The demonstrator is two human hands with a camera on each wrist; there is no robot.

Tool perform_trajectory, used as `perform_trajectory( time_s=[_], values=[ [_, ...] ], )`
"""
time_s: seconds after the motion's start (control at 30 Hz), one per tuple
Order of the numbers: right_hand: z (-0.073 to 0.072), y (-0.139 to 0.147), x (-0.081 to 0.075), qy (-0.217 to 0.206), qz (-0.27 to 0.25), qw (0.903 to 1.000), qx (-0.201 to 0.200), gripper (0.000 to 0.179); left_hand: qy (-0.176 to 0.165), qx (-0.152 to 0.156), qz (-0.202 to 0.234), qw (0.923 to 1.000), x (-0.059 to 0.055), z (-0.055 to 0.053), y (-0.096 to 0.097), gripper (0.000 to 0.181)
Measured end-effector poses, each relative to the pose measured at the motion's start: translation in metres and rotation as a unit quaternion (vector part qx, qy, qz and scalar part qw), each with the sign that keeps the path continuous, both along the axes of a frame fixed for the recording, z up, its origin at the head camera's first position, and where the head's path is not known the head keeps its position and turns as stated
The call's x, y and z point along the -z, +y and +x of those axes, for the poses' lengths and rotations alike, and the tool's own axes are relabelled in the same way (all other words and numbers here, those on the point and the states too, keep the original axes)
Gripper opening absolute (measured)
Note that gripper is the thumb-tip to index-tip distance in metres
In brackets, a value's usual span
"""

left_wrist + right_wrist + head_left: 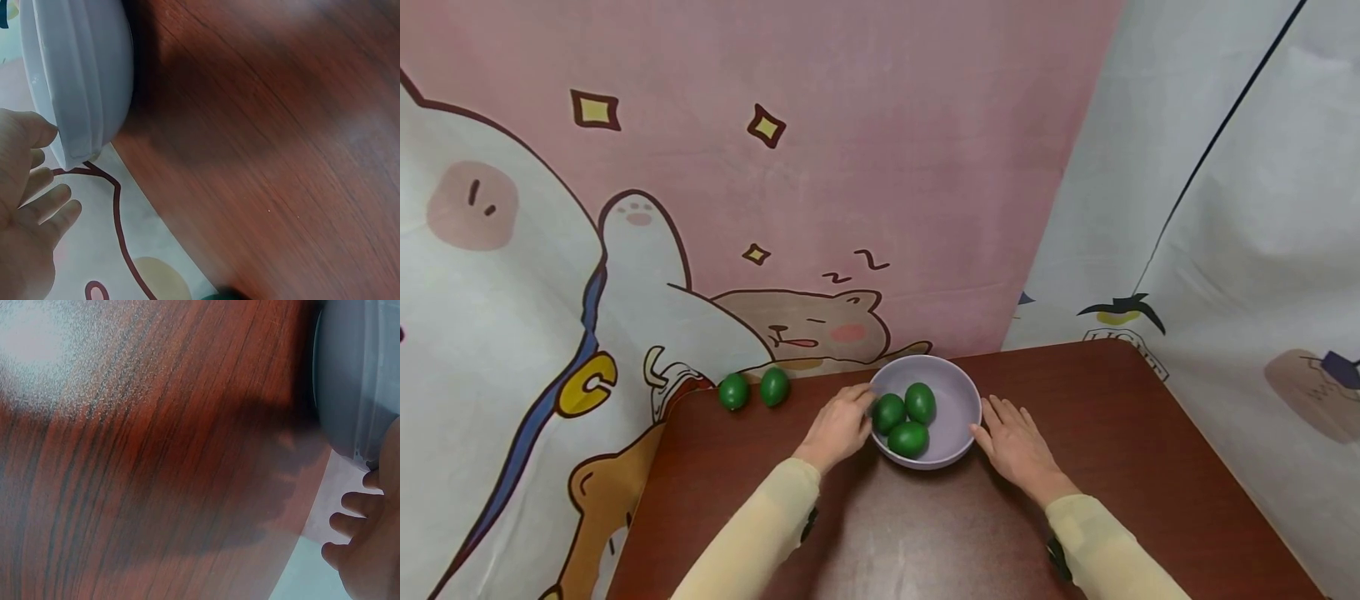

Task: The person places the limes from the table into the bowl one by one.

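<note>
Flanking a lavender bowl (953, 414), left fingers (855, 395) and right fingers (1009, 412) loosely extended, three green fruits (908, 439) inside.

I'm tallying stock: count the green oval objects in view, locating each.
5. In the lilac bowl: a left one, a rear one and a front one. On the table, at the far-left corner: a leftmost one and its right-hand neighbour. None appears hidden.

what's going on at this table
A person has both hands at a light purple bowl near the back of the wooden table. The left hand is at its left rim and the right hand at its right, fingers not wrapped around it. Three green egg-shaped things lie inside the bowl, and two more green ones are by the table's back left corner.
</note>
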State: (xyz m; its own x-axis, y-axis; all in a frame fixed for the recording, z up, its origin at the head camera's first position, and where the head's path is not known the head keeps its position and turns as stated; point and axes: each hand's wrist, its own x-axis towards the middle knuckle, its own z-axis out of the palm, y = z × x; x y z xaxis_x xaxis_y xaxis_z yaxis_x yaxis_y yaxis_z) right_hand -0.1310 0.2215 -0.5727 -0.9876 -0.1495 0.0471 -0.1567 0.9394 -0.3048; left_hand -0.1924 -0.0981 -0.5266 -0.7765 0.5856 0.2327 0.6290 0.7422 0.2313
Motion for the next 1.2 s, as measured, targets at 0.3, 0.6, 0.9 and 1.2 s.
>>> perform_trajectory(
  time_s=[0.3, 0.6, 0.9, 1.2],
  values=[
    [0.0, 0.0, 0.001, 0.0, 0.0, 1.0, 0.002, 0.064, 0.016, -0.01, -0.007, 0.9998, 0.003, -0.002, -0.011, 0.035],
    [0.0, 0.0, 0.001, 0.002, -0.001, 1.0, 0.001, 0.064, 0.003, -0.035, -0.023, 0.9991, 0.002, -0.001, -0.022, 0.041],
    [0.001, 0.0, -0.001, 0.0, -0.001, 1.0, 0.001, 0.064, -0.003, -0.047, -0.031, 0.9984, 0.005, -0.002, -0.035, 0.043],
    [0.0, 0.0, 0.001, 0.001, 0.003, 1.0, 0.001, 0.064, -0.008, -0.059, -0.03, 0.9978, 0.011, -0.004, -0.048, 0.044]
  ],
)
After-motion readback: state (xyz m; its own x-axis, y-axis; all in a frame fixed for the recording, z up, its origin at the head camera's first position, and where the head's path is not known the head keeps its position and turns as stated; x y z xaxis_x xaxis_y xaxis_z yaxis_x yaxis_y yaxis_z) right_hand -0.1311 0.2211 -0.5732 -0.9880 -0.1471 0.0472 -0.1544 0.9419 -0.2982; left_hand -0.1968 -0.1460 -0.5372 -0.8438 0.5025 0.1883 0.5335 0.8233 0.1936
